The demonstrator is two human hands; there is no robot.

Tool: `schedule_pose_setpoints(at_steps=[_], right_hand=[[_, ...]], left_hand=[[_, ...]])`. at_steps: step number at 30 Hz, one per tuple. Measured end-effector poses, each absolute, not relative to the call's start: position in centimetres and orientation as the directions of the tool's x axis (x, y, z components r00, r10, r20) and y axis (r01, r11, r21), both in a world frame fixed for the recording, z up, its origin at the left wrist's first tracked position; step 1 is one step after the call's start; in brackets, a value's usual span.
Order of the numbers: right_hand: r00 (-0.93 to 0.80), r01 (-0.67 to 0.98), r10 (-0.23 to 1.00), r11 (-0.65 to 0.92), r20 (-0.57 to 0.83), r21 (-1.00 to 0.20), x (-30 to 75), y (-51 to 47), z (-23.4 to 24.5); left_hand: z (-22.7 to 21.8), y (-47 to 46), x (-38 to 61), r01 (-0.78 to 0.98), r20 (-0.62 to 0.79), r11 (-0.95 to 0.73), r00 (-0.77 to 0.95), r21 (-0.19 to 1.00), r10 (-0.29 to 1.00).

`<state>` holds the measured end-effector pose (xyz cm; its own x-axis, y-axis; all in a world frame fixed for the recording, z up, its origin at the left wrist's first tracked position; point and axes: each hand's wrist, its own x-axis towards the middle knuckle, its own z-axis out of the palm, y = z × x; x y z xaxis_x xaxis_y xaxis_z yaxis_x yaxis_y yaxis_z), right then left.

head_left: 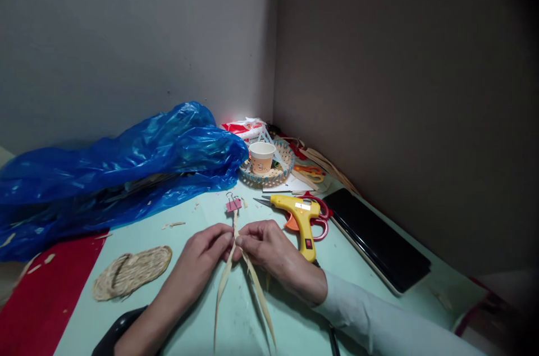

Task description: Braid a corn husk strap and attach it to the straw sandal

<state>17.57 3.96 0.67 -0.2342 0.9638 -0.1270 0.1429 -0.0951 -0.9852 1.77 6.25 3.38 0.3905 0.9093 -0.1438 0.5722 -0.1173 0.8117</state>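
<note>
A short braid of pale straw strips runs down from a pink binder clip on the table. Its loose strip ends spread toward me below my fingers. On the left side of the braid, my left hand pinches the strips with thumb and fingertips. My right hand grips them from the right, close against the left fingertips. Which strip lies in which hand is partly hidden by the fingers. A small woven straw sandal lies flat to the left of my left forearm.
A yellow glue gun rests over red-handled scissors, right of my hands. Farther right is a black flat device. Behind stand a paper cup in a woven basket and orange scissors. A blue plastic bag covers the back left.
</note>
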Motion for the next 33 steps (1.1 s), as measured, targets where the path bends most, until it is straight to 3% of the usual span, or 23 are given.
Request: schedule_pose_setpoints(at_steps=[3, 7, 17, 25, 30, 33], right_hand=[[-0.236, 0.201, 0.965, -0.066, -0.114, -0.977, 17.5, 3.9, 0.6], [-0.235, 0.363, 0.969, 0.012, -0.079, -0.932, 17.9, 4.0, 0.6], [-0.221, 0.815, 0.975, 0.192, 0.014, -0.547, 18.0, 2.4, 2.7], [-0.415, 0.838, 0.908, 0.407, 0.058, -0.364, 16.7, 0.6, 2.3], [-0.613, 0.771, 0.784, 0.621, 0.098, -0.142, 16.0, 0.1, 1.4], [-0.626, 0.755, 0.771, 0.637, 0.118, -0.153, 16.4, 0.5, 1.5]], left_hand=[[2.2, 6.1, 2.3, 0.437, -0.253, 0.042, 0.437, 0.898, 0.863], [1.4, 5.6, 2.6, 0.364, -0.323, 0.171, 0.411, 0.915, 0.853], [1.4, 5.6, 2.3, 0.432, -0.252, 0.107, 0.295, 0.896, 0.922], [1.2, 5.1, 2.6, 0.352, -0.29, 0.188, 0.262, 0.917, 0.921], [1.2, 5.0, 2.7, 0.246, -0.361, 0.297, 0.284, 0.923, 0.888], [1.3, 4.7, 2.7, 0.183, -0.375, 0.336, 0.254, 0.924, 0.891]])
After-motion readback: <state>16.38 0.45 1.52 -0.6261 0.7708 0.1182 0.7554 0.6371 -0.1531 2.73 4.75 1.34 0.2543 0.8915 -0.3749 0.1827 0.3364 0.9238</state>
